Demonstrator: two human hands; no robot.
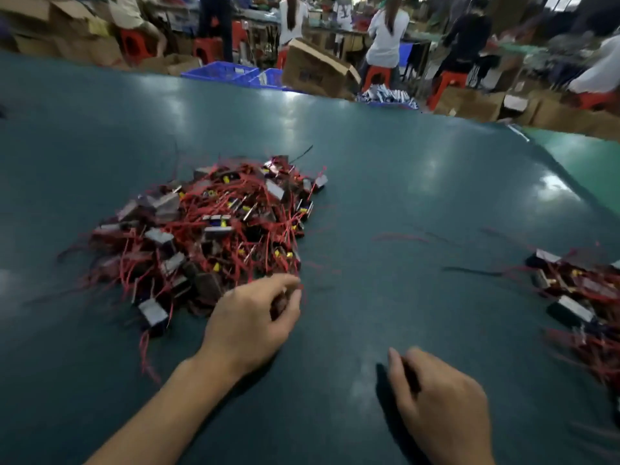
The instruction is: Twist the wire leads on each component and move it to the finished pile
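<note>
**Two hands low over the table between two heaps of wired components**

On the dark green matte table [385, 169], left of centre, lies a large heap of small dark block-shaped components with thin red wire leads [214, 229], the leads tangled and splaying out over the surface; one boxy part sits apart at the heap's near edge, its red leads trailing toward the viewer; the left hand [251, 325] reaches in at the heap's near right edge, fingers curled, thumb and fingertips closing on something dark among the red leads, though blur hides exactly what it pinches; to the right, the right hand [439, 402] hovers just over bare table, fingers loosely curled with nothing visible in them; at the far right edge lies a smaller pile of the same dark components with red leads [583, 297], partly cut off by the frame; beyond the table's far edge stand brown cardboard boxes [315, 70], blue plastic crates [221, 72], and seated people on red stools [444, 85].
</note>
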